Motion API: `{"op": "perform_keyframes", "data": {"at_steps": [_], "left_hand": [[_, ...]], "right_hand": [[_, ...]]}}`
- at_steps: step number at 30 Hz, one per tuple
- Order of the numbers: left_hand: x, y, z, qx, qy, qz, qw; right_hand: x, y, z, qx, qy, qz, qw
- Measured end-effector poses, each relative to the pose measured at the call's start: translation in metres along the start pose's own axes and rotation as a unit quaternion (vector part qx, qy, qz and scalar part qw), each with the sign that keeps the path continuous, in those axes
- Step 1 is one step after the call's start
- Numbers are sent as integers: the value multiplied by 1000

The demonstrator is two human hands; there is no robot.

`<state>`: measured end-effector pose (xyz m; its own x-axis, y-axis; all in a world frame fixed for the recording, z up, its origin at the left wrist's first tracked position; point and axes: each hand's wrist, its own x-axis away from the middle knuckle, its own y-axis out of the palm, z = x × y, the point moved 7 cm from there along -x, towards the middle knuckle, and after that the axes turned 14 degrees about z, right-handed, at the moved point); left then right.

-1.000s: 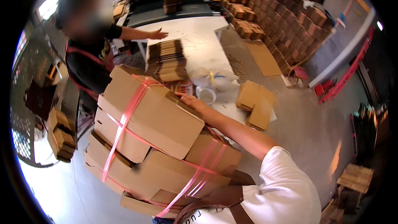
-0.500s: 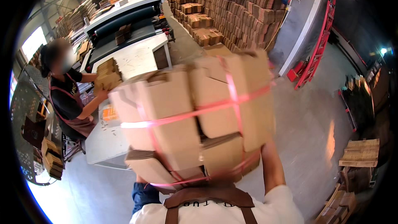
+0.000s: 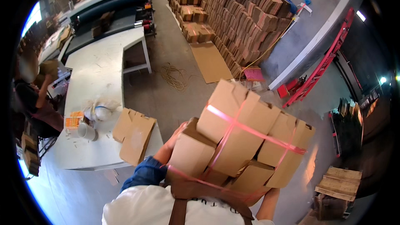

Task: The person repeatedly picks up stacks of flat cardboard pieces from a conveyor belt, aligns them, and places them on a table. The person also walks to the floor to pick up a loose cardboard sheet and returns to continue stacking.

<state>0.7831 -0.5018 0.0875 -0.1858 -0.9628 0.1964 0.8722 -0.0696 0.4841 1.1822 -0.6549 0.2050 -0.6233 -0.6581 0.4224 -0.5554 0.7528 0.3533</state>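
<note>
On my feed, against half a second ago, the bundle (image 3: 241, 141) has swung to about four o'clock of centre and tilts. Its cartons sit inside crossed pink straps (image 3: 219, 113). The left hand (image 3: 173, 139), out of sight in the previous frame, now shows at the bundle's nine o'clock side, gripping there. The right hand (image 3: 271, 196) is at its five o'clock, under the lower edge; I cannot tell how its fingers close.

The bundle now looks apart from the white surface (image 3: 96, 75), which lies toward ten o'clock. I judge the person alone bears the load, the straps keeping it together. The turn also uncovers flat cartons (image 3: 135, 137) and a cup (image 3: 86, 132) on the surface, both blocked half a second ago. Tall stacks (image 3: 237, 25) stand at the bundle's twelve o'clock, a red ladder (image 3: 321, 68) between one and two.

Hard to make out: the left fingertips go behind the carton edge; the bundle's underside is hidden, so I cannot see whether it rests on the apron (image 3: 200, 193). A co-worker (image 3: 46, 108) at nine o'clock is dim near the rim, one hand raised by a brown piece I cannot identify.
</note>
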Motion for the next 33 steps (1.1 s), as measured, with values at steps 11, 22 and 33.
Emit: {"op": "perform_keyframes", "data": {"at_steps": [11, 22, 33], "left_hand": [[-286, 84, 18, -22, -22, -80, 996], [-535, 10, 128, -70, 26, 69, 995], [-788, -104, 239, -12, 47, 193, 980]], "right_hand": [[-193, 127, -67, 1, -49, 58, 997], [-467, 369, -25, 12, 21, -19, 1000], [-678, 752, 4, 88, 68, -153, 982]]}}
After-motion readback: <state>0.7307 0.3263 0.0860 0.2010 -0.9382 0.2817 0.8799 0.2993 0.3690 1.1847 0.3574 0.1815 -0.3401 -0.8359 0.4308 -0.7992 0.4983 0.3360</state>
